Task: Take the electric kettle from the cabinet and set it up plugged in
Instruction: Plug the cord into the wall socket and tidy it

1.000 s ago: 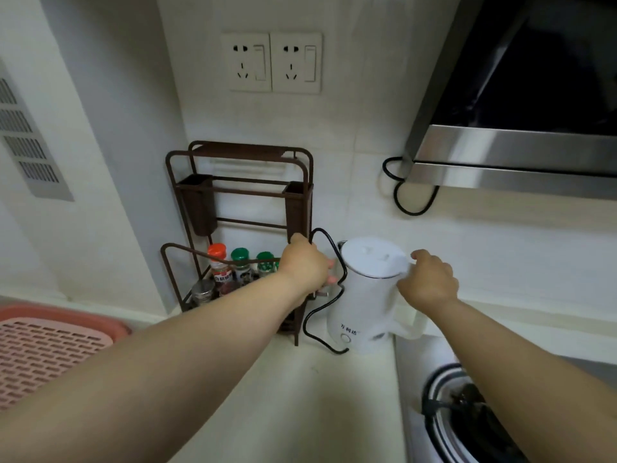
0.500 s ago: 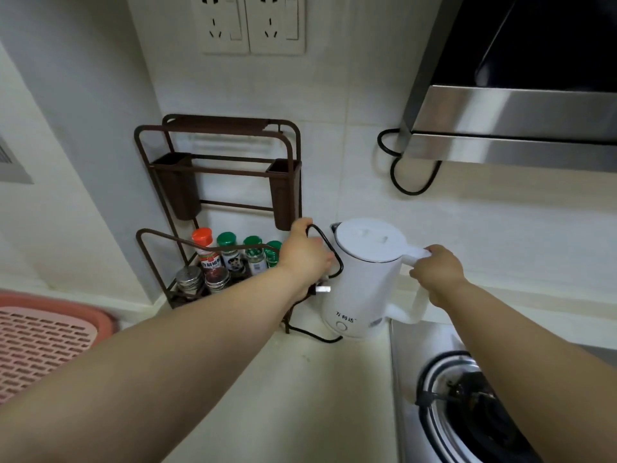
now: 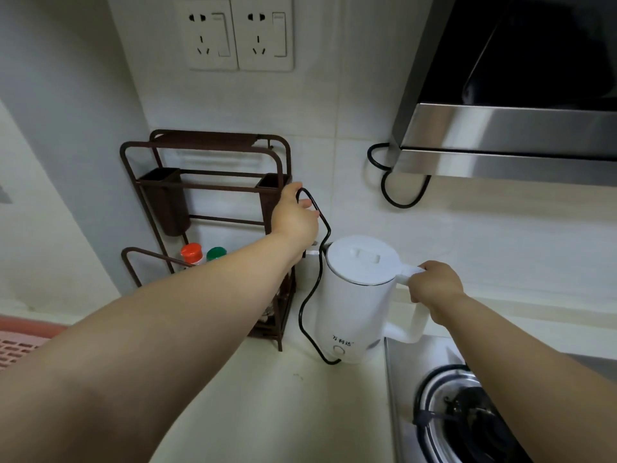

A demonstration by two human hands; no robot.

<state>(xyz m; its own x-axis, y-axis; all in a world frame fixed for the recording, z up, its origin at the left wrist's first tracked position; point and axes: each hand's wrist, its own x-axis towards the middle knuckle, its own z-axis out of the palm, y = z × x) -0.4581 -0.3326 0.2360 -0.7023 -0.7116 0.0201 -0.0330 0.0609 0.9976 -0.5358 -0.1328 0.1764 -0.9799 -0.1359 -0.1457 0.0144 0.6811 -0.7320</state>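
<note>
A white electric kettle (image 3: 354,305) stands upright on the pale countertop (image 3: 283,406), close to the back wall. My right hand (image 3: 434,284) is closed around the top of its handle. My left hand (image 3: 293,217) is raised above and left of the kettle, gripping the black power cord (image 3: 315,279); the cord loops down the kettle's left side to its base. The plug's metal prongs (image 3: 312,252) peek out below that hand. Two wall sockets (image 3: 238,33) sit high on the tiled wall, both with nothing plugged in.
A brown wire spice rack (image 3: 203,182) with red- and green-capped jars stands left of the kettle. A steel range hood (image 3: 507,138) hangs at upper right with a black cable loop (image 3: 400,185) beneath. A gas burner (image 3: 467,416) lies at lower right, a pink basket (image 3: 20,339) at left.
My left hand has risen with the cord, away from the kettle's side toward the sockets. The kettle and my right hand stay put. The view has tilted up slightly.
</note>
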